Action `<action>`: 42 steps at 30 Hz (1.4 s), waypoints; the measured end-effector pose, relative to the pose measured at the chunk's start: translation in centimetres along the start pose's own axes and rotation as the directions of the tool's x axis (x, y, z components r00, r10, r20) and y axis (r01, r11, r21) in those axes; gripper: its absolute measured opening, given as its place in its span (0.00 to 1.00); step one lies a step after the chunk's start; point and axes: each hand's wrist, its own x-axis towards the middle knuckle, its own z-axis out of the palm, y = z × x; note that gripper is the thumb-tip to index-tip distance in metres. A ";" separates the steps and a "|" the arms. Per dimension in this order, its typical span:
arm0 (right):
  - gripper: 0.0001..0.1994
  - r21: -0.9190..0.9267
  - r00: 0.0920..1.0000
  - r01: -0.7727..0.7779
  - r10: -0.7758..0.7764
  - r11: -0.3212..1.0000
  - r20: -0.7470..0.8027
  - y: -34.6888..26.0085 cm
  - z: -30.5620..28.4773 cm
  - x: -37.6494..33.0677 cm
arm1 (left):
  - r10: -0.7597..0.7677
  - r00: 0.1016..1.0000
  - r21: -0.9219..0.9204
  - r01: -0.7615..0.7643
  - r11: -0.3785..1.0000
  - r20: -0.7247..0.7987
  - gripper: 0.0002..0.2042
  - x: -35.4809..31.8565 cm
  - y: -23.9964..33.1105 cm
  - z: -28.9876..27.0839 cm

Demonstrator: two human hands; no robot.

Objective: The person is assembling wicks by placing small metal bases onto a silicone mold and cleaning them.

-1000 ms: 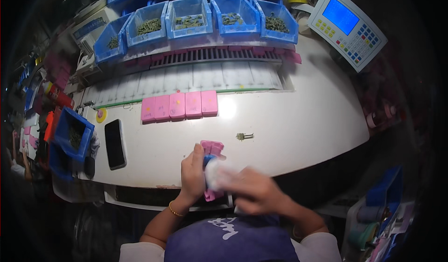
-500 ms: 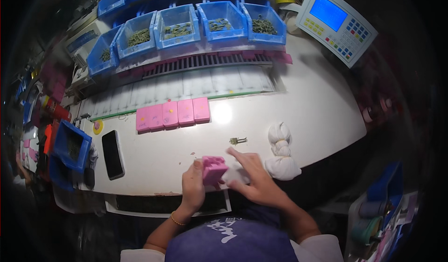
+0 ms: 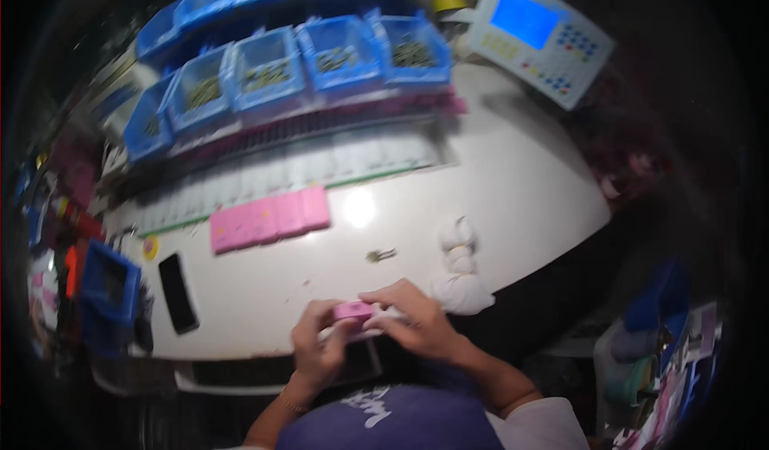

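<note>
A small pink block (image 3: 351, 311), rubbery in look, is between both hands just over the near edge of the table. My left hand (image 3: 319, 342) grips its left end, thumb in front and fingers behind. At the other end, the fingers and thumb of my right hand (image 3: 415, 319) pinch the block. A pale patch shows by the right fingertips; I cannot make out what it is. Beyond the hands lies a small greenish metal piece (image 3: 380, 254) with two prongs. A tied white cloth bundle (image 3: 463, 290) rests right of it.
Several pink blocks (image 3: 271, 219) stand in a row at the table's middle left. A black phone (image 3: 178, 294) lies left, near a yellow roll (image 3: 150, 247) and a blue bin (image 3: 112, 282). Blue bins (image 3: 264, 69) of small greenish pieces line the back; a control panel (image 3: 541, 40) stands back right.
My right hand, spread and apart from the block before, has closed on its right end. The block has been turned and looks flatter. The whole view has shifted, with some blur.
</note>
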 end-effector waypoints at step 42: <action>0.25 -0.229 0.484 -0.145 -0.133 0.963 -0.865 11.0 -36.2 15.0 | 0.218 0.971 0.861 -0.030 0.507 -0.094 0.21 -1.6 -4.2 -3.2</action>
